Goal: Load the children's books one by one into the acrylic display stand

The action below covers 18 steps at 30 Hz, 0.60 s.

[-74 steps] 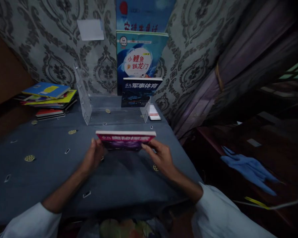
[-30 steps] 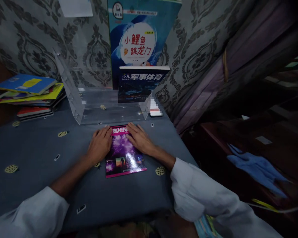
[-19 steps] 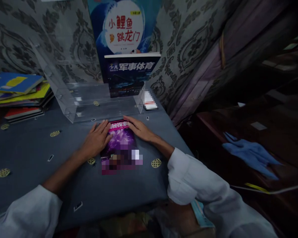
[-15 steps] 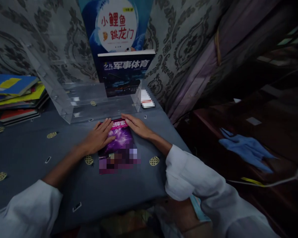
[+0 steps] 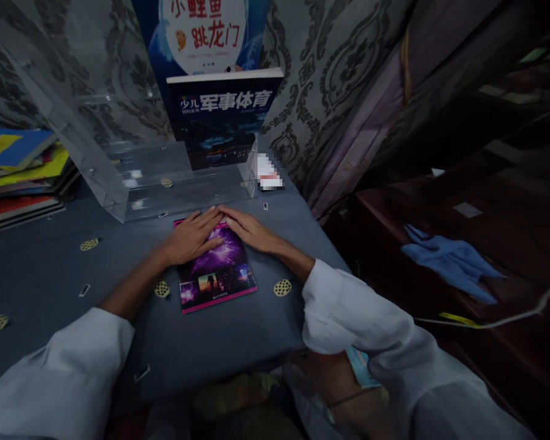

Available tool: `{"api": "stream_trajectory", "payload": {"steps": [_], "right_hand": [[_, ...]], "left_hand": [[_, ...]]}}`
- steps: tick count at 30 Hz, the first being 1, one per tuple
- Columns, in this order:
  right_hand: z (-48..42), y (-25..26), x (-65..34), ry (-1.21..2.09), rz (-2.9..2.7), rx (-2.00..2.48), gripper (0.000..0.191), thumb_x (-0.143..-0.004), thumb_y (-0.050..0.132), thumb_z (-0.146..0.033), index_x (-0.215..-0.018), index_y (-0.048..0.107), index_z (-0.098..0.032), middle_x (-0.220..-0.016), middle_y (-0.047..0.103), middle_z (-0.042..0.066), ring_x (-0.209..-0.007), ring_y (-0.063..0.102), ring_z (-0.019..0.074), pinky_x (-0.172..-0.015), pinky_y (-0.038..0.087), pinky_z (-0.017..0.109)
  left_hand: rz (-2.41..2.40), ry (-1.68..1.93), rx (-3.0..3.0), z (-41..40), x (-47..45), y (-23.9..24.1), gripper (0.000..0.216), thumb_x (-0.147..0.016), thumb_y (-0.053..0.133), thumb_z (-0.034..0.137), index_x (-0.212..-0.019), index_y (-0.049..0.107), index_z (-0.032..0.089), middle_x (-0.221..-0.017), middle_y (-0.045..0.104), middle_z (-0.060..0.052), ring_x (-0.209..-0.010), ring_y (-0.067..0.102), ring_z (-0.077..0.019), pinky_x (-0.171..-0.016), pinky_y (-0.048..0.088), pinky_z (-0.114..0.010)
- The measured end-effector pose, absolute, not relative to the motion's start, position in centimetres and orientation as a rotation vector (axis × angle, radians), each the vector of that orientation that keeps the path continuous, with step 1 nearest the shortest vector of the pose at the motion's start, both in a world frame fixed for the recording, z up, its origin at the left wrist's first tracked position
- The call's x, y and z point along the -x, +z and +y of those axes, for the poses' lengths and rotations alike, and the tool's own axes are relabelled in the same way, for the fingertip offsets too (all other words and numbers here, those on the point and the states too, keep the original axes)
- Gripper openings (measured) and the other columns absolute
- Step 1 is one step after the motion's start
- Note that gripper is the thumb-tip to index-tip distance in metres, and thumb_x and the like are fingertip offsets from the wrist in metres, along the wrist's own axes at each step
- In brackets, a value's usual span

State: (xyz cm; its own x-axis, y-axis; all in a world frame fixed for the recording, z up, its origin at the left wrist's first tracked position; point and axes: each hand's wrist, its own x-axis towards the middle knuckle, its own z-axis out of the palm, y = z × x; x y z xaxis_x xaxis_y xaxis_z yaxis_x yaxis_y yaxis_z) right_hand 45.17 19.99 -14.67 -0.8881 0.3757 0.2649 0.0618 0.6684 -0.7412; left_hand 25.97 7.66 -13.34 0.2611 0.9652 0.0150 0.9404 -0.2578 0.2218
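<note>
A purple book (image 5: 224, 275) with a pink border lies flat on the table, its lower edge toward me. My left hand (image 5: 193, 237) rests on its upper left part, fingers stretched out and palm down. Across the upper right part lies my right hand (image 5: 247, 229), also flat, its fingertips close to those of the left. Between them they cover most of the title. Just beyond stands a clear acrylic book rack (image 5: 156, 198), holding a dark blue book (image 5: 224, 131) in front of a taller blue book (image 5: 252, 46).
A stack of books (image 5: 18, 165) sits at the far left. A white item (image 5: 269, 174), blurred out, lies right of the rack. The patterned tablecloth (image 5: 238, 336) ends at the right, where a blue cloth (image 5: 449, 256) lies on a dark red surface.
My left hand has slid right across the book, bringing its fingertips up to the right hand's. The right hand stays on the upper right part. The view has tipped down slightly.
</note>
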Motion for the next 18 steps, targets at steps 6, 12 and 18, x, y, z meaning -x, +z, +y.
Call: {"api": "stream_trajectory", "payload": {"steps": [6,12,18], "right_hand": [[18.5,-14.8,-46.7,1.027,-2.591,0.315,0.054,-0.107,0.03,-0.046,-0.157,0.035,-0.027,-0.163,0.038,0.004,-0.151,0.034,0.0221,-0.126,0.024,0.053],[16.7,-14.4,-49.7,1.0,-2.644,0.262,0.052,-0.107,0.033,-0.039,-0.157,0.035,-0.024,-0.16,0.042,0.006,-0.15,0.036,0.0232,-0.126,0.027,0.054],[14.9,-13.9,-52.3,1.038,-2.688,0.185,0.05,-0.107,0.036,-0.036,-0.156,0.037,-0.026,-0.158,0.046,0.005,-0.15,0.036,0.0216,-0.126,0.026,0.052]], "left_hand": [[1.791,0.237,-2.335,7.6,-26.0,-13.2,0.066,-0.105,0.026,0.056,-0.159,0.027,0.017,-0.166,0.025,-0.013,-0.156,0.019,-0.0252,-0.125,0.016,-0.048],[1.794,0.254,-2.32,7.5,-26.0,-13.2,0.066,-0.105,0.025,0.055,-0.159,0.026,0.018,-0.167,0.023,-0.011,-0.156,0.018,-0.0238,-0.125,0.015,-0.046],[1.796,0.209,-2.35,7.5,-26.0,-13.2,0.068,-0.106,0.022,0.055,-0.16,0.025,0.015,-0.167,0.023,-0.012,-0.156,0.017,-0.0243,-0.125,0.015,-0.046]]}}
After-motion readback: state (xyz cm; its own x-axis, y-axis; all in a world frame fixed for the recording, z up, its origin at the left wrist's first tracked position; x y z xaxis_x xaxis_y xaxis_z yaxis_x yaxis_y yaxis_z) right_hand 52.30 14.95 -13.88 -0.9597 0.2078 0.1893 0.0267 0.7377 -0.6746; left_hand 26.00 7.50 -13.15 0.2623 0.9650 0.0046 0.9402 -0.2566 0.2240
